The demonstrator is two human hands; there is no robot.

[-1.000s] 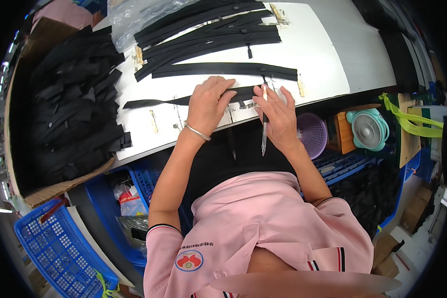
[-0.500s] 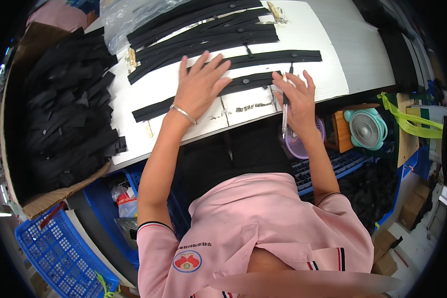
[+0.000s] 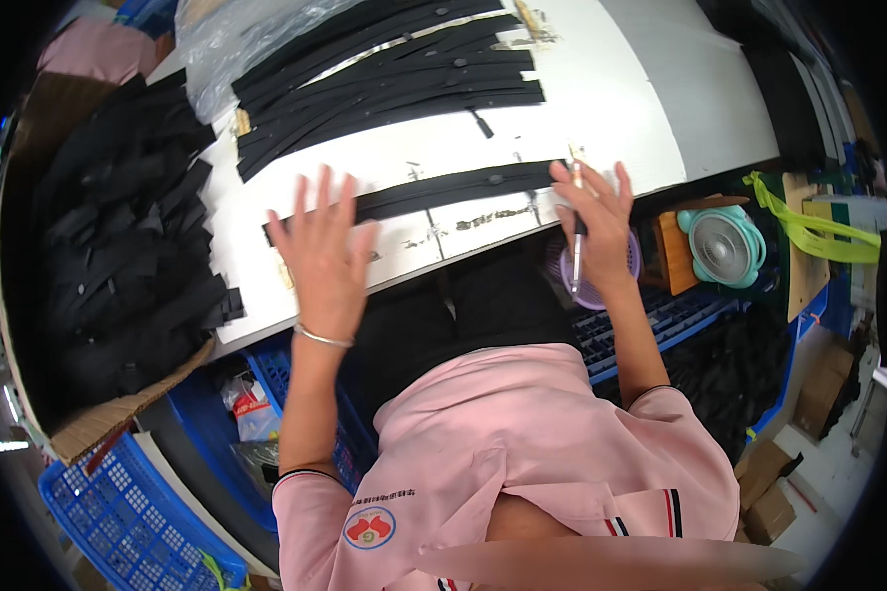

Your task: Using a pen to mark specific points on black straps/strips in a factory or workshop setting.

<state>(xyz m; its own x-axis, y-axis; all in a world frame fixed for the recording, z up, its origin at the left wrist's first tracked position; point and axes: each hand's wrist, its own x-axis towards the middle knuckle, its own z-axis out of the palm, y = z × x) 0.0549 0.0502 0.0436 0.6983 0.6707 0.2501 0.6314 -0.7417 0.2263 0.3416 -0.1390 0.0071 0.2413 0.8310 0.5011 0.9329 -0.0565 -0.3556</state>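
A long black fabric strip (image 3: 434, 194) with a small round dark spot lies across the near part of the white board (image 3: 621, 108). My left hand (image 3: 327, 261), fingers spread and slightly blurred, is over the strip's left end; I cannot tell whether it touches. A silver pen with a black grip (image 3: 578, 254) is held in my right hand (image 3: 601, 231), beside the strip's right end. Its other fingers are loosely spread. Farther off, several similar black strips (image 3: 384, 103) lie side by side in a group.
At left stands a cardboard box (image 3: 133, 399) heaped with black fabric pieces (image 3: 118, 246). Clear plastic film (image 3: 232, 69) lies at the far left. Dark handwritten marks (image 3: 493, 219) are on the board's near side. Below the edge are a purple basket (image 3: 593, 286) and a teal fan (image 3: 724, 246).
The strip that lay apart beyond the near one now lies against the far group. My left hand has lifted off it and moved left and nearer. My right hand still holds the pen.
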